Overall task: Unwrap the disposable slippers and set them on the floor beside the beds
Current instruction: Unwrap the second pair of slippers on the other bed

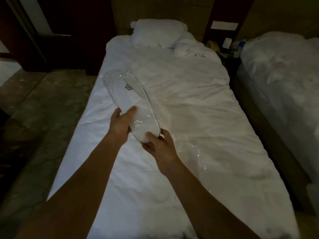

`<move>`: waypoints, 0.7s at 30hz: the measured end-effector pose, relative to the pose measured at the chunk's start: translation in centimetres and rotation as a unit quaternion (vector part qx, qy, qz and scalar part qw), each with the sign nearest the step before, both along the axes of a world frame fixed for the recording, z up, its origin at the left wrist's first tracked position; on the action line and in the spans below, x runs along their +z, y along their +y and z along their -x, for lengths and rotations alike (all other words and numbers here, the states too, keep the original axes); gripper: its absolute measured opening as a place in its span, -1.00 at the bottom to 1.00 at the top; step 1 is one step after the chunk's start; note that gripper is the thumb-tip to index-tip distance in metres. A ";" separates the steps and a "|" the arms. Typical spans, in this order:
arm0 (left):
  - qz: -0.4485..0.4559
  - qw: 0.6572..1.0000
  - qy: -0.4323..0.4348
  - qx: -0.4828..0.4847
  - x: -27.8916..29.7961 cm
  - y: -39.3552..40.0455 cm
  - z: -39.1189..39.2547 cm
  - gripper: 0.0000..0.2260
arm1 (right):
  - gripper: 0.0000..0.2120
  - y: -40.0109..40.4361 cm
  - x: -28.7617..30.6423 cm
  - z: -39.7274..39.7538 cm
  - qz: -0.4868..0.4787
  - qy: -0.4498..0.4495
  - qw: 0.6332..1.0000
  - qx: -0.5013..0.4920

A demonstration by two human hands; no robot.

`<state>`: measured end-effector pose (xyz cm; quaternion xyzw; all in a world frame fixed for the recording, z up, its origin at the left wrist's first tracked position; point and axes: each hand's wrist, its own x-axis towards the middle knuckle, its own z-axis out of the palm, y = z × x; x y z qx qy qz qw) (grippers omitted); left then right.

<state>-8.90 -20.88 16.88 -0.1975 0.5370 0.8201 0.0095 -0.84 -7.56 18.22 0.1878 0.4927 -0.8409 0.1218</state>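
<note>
Fingers of my left hand (120,125) and right hand (159,147) grip the flat white disposable slippers in clear plastic wrap (136,107), mid-frame above the white-sheeted bed (198,109). I should pinch loose film, tearing gently away from the soles.

Left hand (121,124): forearm bare, extended forward, thumb over and fingers under the wrapped slippers (136,109). Right hand (159,146): forearm bare, pinching their near end, thumb on top.

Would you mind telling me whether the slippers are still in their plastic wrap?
Still wrapped: glossy clear wrap covers the slippers and extends past their far end. Both hands hold the near end.
</note>
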 end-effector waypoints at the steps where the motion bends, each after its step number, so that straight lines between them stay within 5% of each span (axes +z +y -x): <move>1: -0.004 1.000 -0.009 -0.004 -0.9 0.1 0.1 -0.52 | -0.60 0.2 -0.4 -0.1 -0.011 -0.009 1.000 -0.001; 12: -0.039 0.985 -0.169 -0.012 -9.3 3.1 -0.4 -0.50 | -0.71 5.7 -4.2 -5.3 -0.072 -0.096 0.992 0.024; 17: -0.054 0.976 -0.207 -0.028 -13.3 5.3 -1.8 -0.29 | -0.78 9.4 -6.4 -8.8 -0.082 -0.137 0.987 0.027; 21: -0.056 0.974 -0.218 0.003 -16.7 6.5 -3.2 -0.39 | -0.83 12.6 -7.2 -10.4 -0.094 -0.151 0.983 0.045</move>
